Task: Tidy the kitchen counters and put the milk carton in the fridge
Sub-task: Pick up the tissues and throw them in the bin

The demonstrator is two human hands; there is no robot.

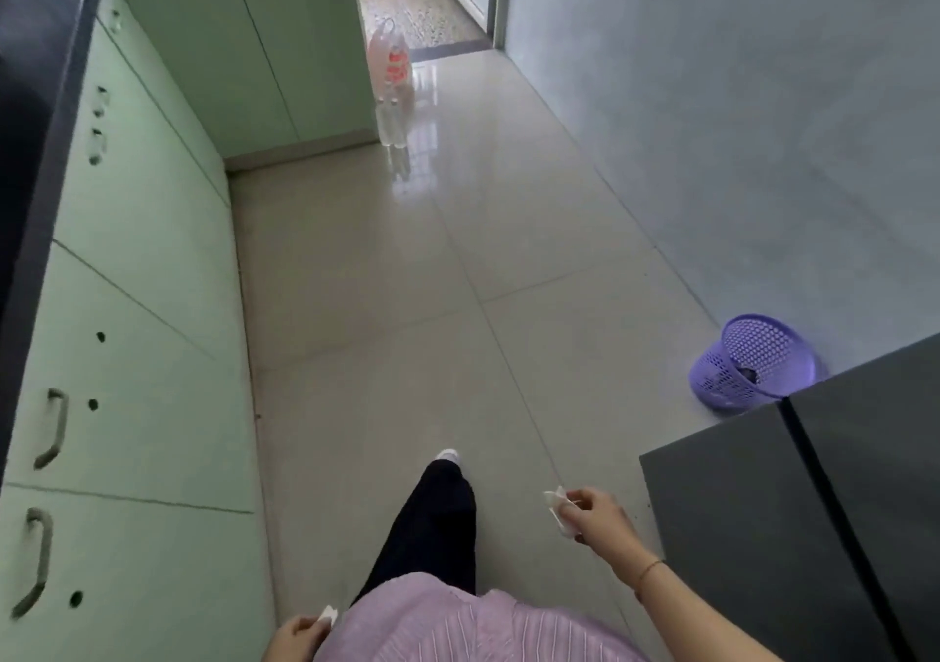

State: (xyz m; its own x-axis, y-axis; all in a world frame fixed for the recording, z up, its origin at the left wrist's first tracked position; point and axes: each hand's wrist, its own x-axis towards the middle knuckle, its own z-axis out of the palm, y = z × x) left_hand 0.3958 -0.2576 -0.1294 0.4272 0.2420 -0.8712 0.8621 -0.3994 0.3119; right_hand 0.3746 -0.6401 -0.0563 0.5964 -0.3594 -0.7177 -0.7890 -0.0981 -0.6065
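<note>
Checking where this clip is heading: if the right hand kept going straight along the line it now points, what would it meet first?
The right hand, pinching a white scrap, points forward and slightly left over bare floor tiles. Nothing stands in that line nearby. The purple basket lies off to its right. Depth is uncertain.

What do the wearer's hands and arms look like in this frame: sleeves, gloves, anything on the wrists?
Both hands are bare, no gloves. The right hand leads to a forearm with no sleeve in view, and a thin bracelet circles its wrist. Only part of the left hand shows at the bottom edge; its wrist is out of frame. The person wears a pink ribbed top.
</note>
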